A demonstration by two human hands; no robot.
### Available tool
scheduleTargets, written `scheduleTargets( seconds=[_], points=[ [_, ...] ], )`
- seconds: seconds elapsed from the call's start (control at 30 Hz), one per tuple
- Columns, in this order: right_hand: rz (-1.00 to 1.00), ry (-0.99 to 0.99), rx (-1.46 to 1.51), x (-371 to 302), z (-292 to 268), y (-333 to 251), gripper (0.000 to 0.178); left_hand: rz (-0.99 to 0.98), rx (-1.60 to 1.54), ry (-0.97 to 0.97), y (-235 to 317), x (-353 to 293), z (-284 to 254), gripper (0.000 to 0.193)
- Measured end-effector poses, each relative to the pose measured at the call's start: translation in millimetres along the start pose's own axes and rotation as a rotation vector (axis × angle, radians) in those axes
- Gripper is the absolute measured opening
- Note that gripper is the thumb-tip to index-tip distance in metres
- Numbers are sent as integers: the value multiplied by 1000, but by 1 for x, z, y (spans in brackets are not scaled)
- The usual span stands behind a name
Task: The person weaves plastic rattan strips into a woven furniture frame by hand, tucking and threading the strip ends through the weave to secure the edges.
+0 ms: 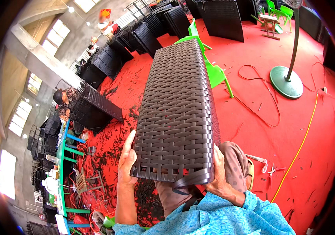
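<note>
A long, box-shaped piece of dark brown woven plastic wicker [175,105] stands tilted across my lap, its weave running away from me. At its near left edge my left hand [127,162] rests with fingers stretched out along the side, touching it. My right hand [219,174] is closed around the near right corner; some of its fingers are hidden behind the wicker. A loose flat strip [194,178] curls out from the near edge next to my right hand. Small gaps show in the weave near that edge.
Green plastic chairs [215,74] stand behind the wicker. To the right are a fan base [286,82], a yellow cord [301,147], pliers [271,172] and a hammer-like tool [258,159] on the red floor. Strip scraps [114,135] litter the left; another person [63,100] works beyond.
</note>
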State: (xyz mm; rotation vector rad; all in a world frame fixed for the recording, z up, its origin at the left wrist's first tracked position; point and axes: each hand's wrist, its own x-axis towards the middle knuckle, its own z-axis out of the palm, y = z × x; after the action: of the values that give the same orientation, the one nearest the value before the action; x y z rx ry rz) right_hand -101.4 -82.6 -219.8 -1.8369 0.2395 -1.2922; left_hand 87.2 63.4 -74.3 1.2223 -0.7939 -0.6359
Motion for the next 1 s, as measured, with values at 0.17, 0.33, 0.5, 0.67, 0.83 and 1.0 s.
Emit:
scheduleTargets(
  seconds=[0.17,0.33,0.5,0.67,0.83,1.0],
  points=[
    [-17,-15,-11,0,-2,3,89,15,-56,399,-69,-38,-73,56],
    [-4,-23,11,-1,-4,4,91,-721,208,735,-174,-159,-118,32],
    [-3,-38,13,0,-2,5,94,-984,-26,877,-256,-253,-91,28],
    [-10,-44,31,0,-3,6,96,-948,-25,782,-246,-237,-104,28],
    [-14,-18,54,0,-3,5,99,-918,-13,700,-235,-206,-103,27],
    [1,-32,36,0,-8,3,100,-907,0,654,-229,-192,-100,27]
  ],
)
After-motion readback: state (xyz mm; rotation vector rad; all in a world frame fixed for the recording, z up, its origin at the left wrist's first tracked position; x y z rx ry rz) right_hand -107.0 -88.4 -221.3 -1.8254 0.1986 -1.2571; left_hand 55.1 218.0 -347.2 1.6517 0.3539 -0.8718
